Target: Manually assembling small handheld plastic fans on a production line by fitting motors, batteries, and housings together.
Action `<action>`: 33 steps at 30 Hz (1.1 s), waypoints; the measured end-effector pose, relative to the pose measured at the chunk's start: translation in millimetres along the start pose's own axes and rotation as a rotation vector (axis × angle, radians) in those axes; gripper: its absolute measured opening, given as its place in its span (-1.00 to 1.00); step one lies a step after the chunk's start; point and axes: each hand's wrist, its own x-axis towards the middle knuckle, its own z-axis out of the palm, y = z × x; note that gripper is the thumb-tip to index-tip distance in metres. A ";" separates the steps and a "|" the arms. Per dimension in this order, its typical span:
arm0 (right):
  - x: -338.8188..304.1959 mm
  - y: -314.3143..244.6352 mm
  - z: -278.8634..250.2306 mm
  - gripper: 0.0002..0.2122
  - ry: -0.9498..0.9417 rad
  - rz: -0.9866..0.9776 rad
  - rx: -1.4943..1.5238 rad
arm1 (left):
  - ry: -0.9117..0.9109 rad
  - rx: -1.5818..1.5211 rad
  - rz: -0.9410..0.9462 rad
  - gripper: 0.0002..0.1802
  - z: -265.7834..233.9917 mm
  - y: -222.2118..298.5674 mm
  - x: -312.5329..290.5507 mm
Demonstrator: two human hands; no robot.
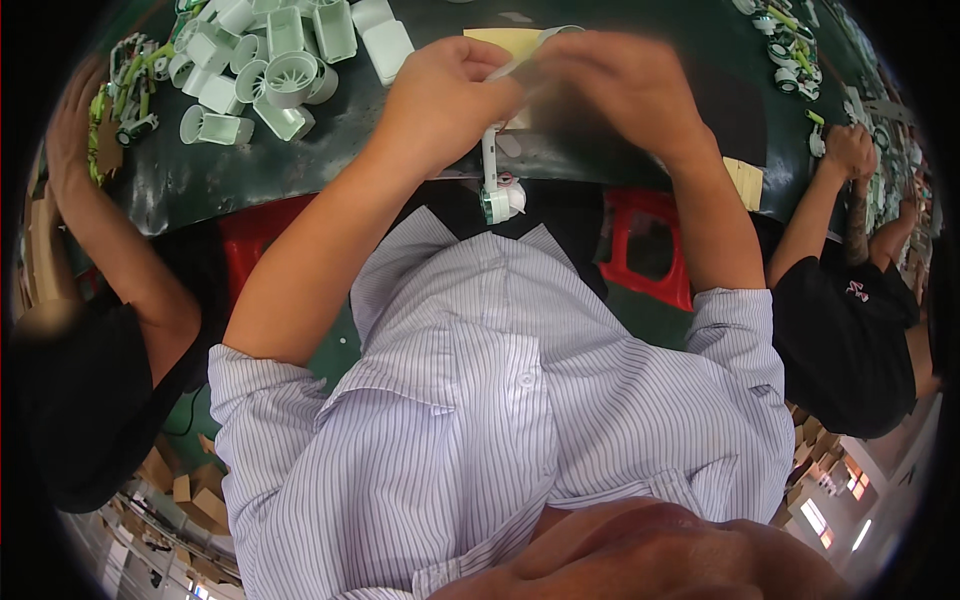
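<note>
My left hand (440, 100) is closed over the table near its edge, thumb and fingers pinching the end of a thin pale strip (522, 56). The strip curves up and across toward my right hand (625, 90), which is smeared by motion, so its grip does not show. Beneath the hands lies a yellow sheet (497, 37), partly covered by them. Below my left hand, a white and green plastic part (502, 200) with a narrow stem juts over the table edge; its upper end is hidden behind the hand.
Pale green plastic cups and boxes (290, 78) are heaped at the far left of the dark green table (330, 150). Cardboard or paper (743, 182) lies at right. Small green-white assemblies (785, 50) sit far right. Co-workers' arms (125, 270) flank me; a red stool (640, 240) stands below.
</note>
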 end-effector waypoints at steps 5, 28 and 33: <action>-0.6 6.0 1.9 -0.87 0.019 -0.222 -0.218 | -0.054 -0.063 -0.017 -0.58 -4.6 1.0 1.4; 23.7 -44.8 -10.7 -0.75 -0.206 -0.102 -0.656 | -0.068 -0.134 0.010 -0.59 -2.0 -7.8 -0.6; 30.9 -42.0 -15.2 -0.68 -0.079 -0.105 -0.719 | -0.035 -0.142 -0.009 -0.60 0.2 -10.6 -1.6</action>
